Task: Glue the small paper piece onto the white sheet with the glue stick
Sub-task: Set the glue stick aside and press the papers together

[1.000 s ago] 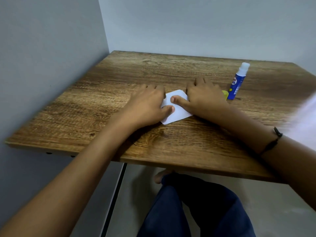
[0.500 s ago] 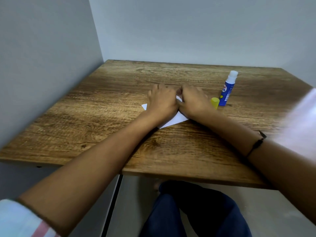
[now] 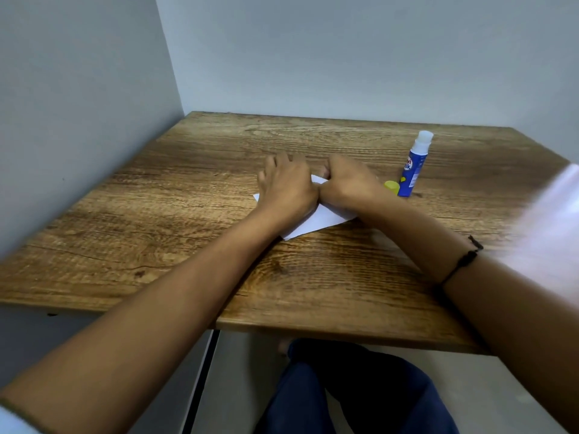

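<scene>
1. While your hands lie side by side on the bench [image 3: 188, 245], both press down on the sheet [image 3: 322, 219], which sits flat near the bench's middle.
2. Left hand [image 3: 286, 191]: palm down on the sheet's left part, fingers fairly straight and spread forward, grasping nothing.
3. Right hand [image 3: 349, 183]: set on the sheet's right part, touching your left hand at the thumb side; fingers look bent under at the far end, though you cannot tell from this view whether they pinch anything.
4. Sheet: white, mostly covered by your hands; a near corner pokes out toward you, a small tip shows at the left, and a sliver shows between the hands.
5. Small paper piece: hidden under your hands, so its place cannot be told.
6. Glue stick [image 3: 415, 166]: blue body, white tip bared, standing upright on the bench just right of your right hand, apart from it.
7. Cap [image 3: 391, 186]: yellow, on the bench just beside the glue stick's base, between it and your right wrist.
8. Wristband [image 3: 463, 261]: dark cord round your right forearm.
</scene>
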Motion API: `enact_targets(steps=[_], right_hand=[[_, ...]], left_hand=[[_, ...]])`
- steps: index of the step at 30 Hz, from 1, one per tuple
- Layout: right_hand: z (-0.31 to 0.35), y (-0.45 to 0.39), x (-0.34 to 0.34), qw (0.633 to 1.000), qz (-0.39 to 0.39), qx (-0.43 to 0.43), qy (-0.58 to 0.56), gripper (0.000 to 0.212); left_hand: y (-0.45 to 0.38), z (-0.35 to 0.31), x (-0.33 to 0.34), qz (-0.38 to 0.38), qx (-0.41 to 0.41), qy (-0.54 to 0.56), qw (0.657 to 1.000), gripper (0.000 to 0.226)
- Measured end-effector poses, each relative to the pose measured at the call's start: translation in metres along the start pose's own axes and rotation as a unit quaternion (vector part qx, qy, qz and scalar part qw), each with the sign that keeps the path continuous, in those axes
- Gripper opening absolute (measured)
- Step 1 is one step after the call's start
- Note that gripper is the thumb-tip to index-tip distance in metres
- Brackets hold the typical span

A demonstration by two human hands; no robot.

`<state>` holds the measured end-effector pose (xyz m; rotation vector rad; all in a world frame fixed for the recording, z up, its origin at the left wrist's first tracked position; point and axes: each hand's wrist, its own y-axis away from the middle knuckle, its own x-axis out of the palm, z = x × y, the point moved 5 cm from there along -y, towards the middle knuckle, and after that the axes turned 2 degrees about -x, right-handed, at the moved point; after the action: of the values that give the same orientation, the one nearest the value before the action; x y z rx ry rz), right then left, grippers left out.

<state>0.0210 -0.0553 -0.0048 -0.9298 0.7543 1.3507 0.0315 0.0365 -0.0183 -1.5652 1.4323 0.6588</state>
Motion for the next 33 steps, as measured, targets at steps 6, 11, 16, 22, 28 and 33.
enact_targets(steps=[6, 11, 16, 22, 28, 33], right_hand=[[-0.006, -0.007, -0.006, 0.984, -0.081, -0.026, -0.159, 0.030], [-0.008, -0.011, -0.010, 0.967, -0.087, -0.073, -0.230, 0.026], [-0.002, -0.009, -0.015, 0.967, -0.122, -0.112, -0.193, 0.027], [-0.004, -0.010, -0.015, 0.973, -0.098, -0.094, -0.189, 0.026], [-0.012, -0.009, -0.014, 0.942, -0.024, -0.043, -0.333, 0.028], [-0.017, -0.008, -0.017, 0.907, -0.073, -0.005, -0.415, 0.027]], left_hand=[[0.000, 0.002, -0.014, -0.050, 0.014, 0.171, 0.984, 0.022], [-0.003, -0.003, -0.027, -0.057, 0.064, 0.223, 0.971, 0.025], [-0.010, 0.002, -0.028, -0.050, 0.046, 0.239, 0.969, 0.025], [-0.009, 0.003, -0.032, -0.093, 0.060, 0.212, 0.971, 0.023], [-0.009, 0.028, -0.044, -0.192, -0.042, 0.265, 0.944, 0.026], [-0.002, 0.031, -0.039, -0.172, -0.061, 0.230, 0.956, 0.018]])
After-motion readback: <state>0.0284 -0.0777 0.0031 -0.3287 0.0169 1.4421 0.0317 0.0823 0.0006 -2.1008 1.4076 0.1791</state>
